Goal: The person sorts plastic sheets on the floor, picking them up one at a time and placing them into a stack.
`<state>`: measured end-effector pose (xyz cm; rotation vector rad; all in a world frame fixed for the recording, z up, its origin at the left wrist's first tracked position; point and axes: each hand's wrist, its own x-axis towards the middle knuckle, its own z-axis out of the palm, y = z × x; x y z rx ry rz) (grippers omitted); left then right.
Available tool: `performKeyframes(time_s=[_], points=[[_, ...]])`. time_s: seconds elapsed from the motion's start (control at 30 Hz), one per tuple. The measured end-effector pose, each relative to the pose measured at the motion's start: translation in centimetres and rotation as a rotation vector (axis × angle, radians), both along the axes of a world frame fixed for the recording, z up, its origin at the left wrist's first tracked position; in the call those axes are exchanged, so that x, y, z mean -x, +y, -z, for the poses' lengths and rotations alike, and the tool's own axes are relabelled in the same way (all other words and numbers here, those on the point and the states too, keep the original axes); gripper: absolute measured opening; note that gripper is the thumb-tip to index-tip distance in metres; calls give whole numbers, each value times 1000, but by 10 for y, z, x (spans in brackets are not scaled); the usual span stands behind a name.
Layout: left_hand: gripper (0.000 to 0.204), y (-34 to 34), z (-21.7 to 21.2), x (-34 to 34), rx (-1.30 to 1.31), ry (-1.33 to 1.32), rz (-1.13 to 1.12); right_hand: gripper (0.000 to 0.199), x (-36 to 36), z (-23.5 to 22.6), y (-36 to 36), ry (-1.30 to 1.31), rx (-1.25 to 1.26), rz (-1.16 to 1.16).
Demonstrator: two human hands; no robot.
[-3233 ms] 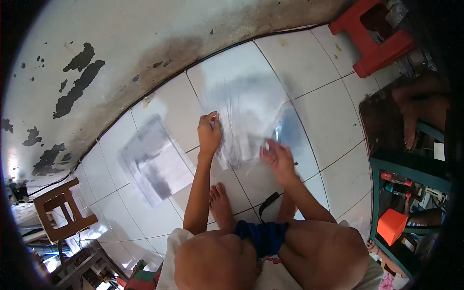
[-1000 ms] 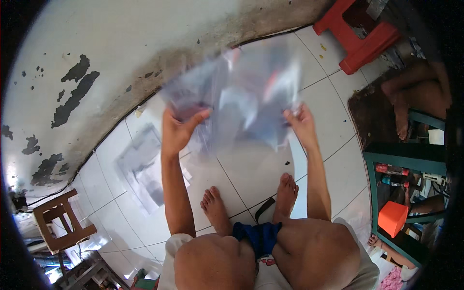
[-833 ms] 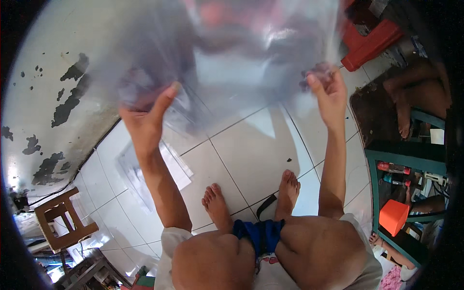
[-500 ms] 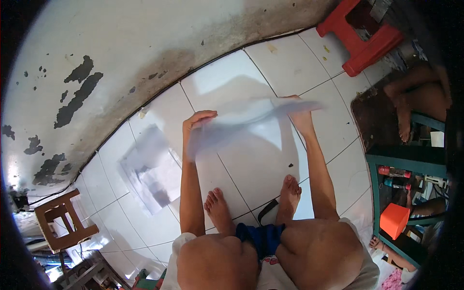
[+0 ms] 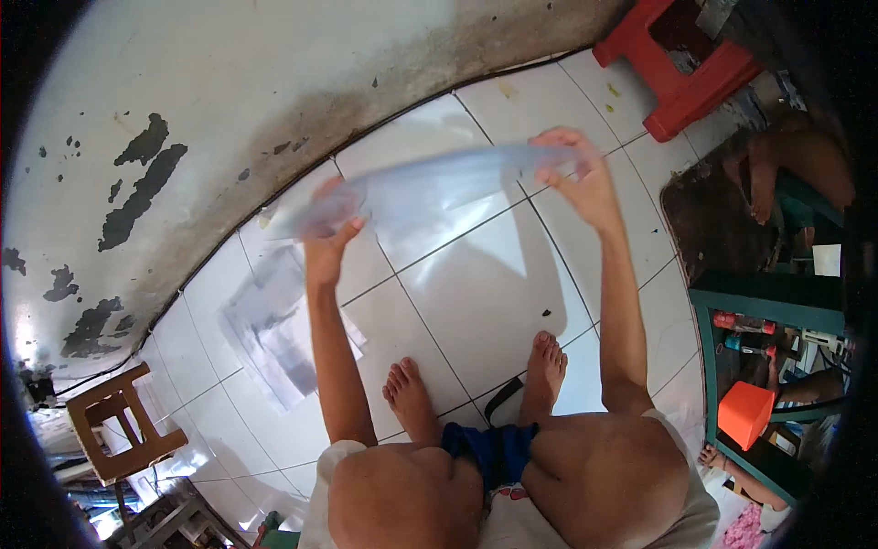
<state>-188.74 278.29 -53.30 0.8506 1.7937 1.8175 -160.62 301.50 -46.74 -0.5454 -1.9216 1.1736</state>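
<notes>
A clear, bluish plastic sheet or bag [image 5: 444, 188], blurred by motion, stretches between my two hands above the tiled floor. My left hand [image 5: 333, 229] grips its left end, with the thumb on the near side and the other fingers partly behind the plastic. At the far right end, my right hand [image 5: 578, 174] is closed round the other edge. Left of my left forearm, a flat pile of similar clear plastic [image 5: 274, 343] lies on the floor.
A peeling wall [image 5: 229, 110] with a dark cable along its base curves behind. A red stool [image 5: 681, 78] stands far right, a brown stool [image 5: 114, 421] at left. At right are a green wooden frame [image 5: 768, 291], an orange container [image 5: 745, 414] and another person's limbs.
Both hands have moved farther away and spread apart, drawing the plastic out wider. The left hand shifted left. The pile at left shows more of its right edge.
</notes>
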Motion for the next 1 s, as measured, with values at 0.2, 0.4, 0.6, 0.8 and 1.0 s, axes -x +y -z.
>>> performKeyframes(time_s=[0.2, 0.4, 0.6, 0.8, 1.0], points=[[37, 19, 18, -24, 156, 61, 15, 37, 3, 62, -6, 54, 288, -62], [30, 30, -52, -15, -50, 166, -83, 32, 24, -60, -7, -1, 212, 227], [33, 11, -25, 4, -306, -35, -119, 38, 28, -75, -4, -135, 70, 42], [30, 25, 36, -27, 95, 46, 51, 34, 23, 71, 8, -66, 116, 227], [28, 36, 28, -28, 158, -23, 111, 37, 20, 31, 22, -106, 315, 76]])
